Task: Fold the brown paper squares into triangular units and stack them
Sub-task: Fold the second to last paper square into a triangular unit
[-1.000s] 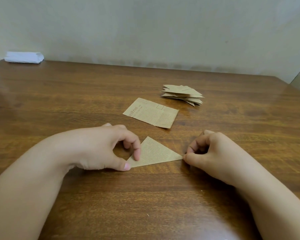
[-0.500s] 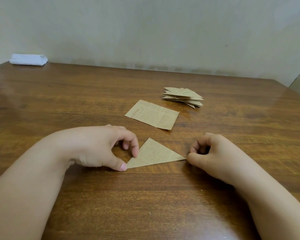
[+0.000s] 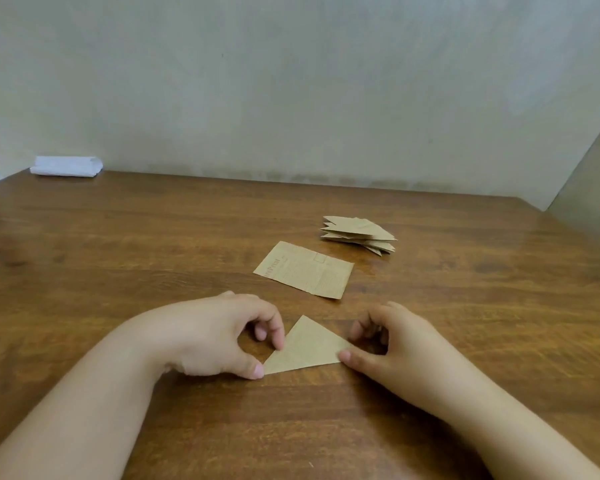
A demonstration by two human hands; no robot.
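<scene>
Folded triangle flat, apex away, long edge left-right, corners in left hand and right hand grip.

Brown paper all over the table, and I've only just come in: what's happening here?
A person is folding paper. Both hands work one folded triangle lying flat on the wooden table: the left hand touches its left corner and edge with thumb and forefinger, the right hand presses its right corner. Beyond it lies an unfolded printed sheet, and farther back a stack of finished triangles. A white folded bundle sits at the far left corner.
</scene>
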